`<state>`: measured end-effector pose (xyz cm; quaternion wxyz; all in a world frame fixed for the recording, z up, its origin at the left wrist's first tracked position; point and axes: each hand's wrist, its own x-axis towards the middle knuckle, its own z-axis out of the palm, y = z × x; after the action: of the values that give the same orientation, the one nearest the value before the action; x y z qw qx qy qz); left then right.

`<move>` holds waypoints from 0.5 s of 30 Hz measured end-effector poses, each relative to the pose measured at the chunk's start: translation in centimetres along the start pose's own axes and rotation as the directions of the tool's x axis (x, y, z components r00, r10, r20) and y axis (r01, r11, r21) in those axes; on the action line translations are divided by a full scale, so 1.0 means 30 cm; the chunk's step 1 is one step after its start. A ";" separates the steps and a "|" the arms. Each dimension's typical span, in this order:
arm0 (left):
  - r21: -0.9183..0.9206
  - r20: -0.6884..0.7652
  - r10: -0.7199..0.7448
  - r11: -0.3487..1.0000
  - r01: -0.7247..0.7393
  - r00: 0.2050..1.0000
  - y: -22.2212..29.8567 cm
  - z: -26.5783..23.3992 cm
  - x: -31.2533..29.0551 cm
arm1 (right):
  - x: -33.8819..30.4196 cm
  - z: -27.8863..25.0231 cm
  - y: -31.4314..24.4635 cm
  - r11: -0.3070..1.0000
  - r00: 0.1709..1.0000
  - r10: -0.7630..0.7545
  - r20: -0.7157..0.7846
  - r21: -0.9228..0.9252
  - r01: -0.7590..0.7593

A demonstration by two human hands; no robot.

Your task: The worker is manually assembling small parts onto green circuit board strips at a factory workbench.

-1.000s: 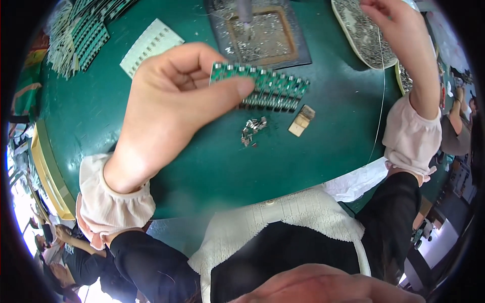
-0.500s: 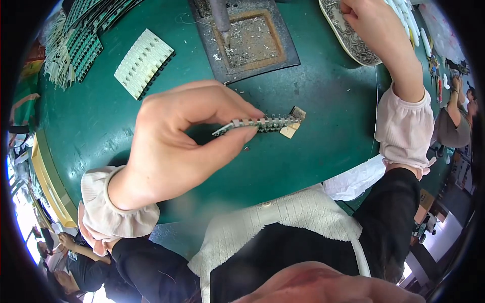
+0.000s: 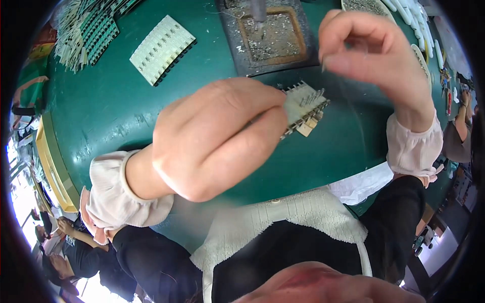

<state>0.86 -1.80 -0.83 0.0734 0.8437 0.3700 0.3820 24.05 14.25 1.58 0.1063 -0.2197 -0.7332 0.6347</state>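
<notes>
Our left hand point(image 3: 220, 141), fingers pinched closed, grips the circuit board point(image 3: 302, 102) above the green table point(image 3: 101, 111): pale face up, long axis slanting up-right, free end rightward. Our right hand point(image 3: 371, 65) curls loosely; contents we cannot tell.

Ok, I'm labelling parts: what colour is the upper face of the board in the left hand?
The board is off-white there, seen best in the head view.

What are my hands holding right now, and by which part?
Your left hand pinches the pale, flat, metal-pinned circuit board by its left end. Whether your right hand holds anything small can't be told.
</notes>
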 end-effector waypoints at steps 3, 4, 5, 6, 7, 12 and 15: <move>0.040 -0.036 0.069 0.997 -0.068 0.997 -0.004 0.005 0.007 | -0.004 0.062 -0.025 0.997 0.997 0.053 0.053 0.058 -0.056; 0.044 -0.033 0.066 0.997 -0.064 0.997 -0.002 0.007 0.010 | -0.007 0.075 -0.026 0.997 0.997 0.050 0.058 0.061 -0.053; 0.063 -0.058 0.083 0.995 -0.079 0.995 -0.001 0.008 0.013 | -0.008 0.087 -0.021 0.994 0.997 0.050 0.064 0.094 -0.056; 0.076 -0.083 0.107 0.992 -0.100 0.991 -0.003 0.010 0.016 | -0.012 0.093 -0.018 0.990 0.997 0.055 0.062 0.125 -0.062; 0.075 -0.083 0.107 0.992 -0.101 0.991 -0.003 0.010 0.016 | -0.013 0.094 -0.016 0.990 0.997 0.055 0.061 0.125 -0.062; 0.064 -0.096 0.124 0.991 -0.118 0.988 -0.013 0.016 0.007 | -0.014 0.099 -0.010 0.992 0.997 0.043 0.057 0.116 -0.049; 0.066 -0.086 0.115 0.992 -0.109 0.990 -0.011 0.011 0.009 | -0.011 0.105 0.000 0.993 0.999 0.007 0.043 0.117 -0.012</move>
<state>1.00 -1.33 -1.03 0.0092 0.8469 0.3364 0.4116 22.95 11.32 1.08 0.1004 -0.2030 -0.6958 0.6816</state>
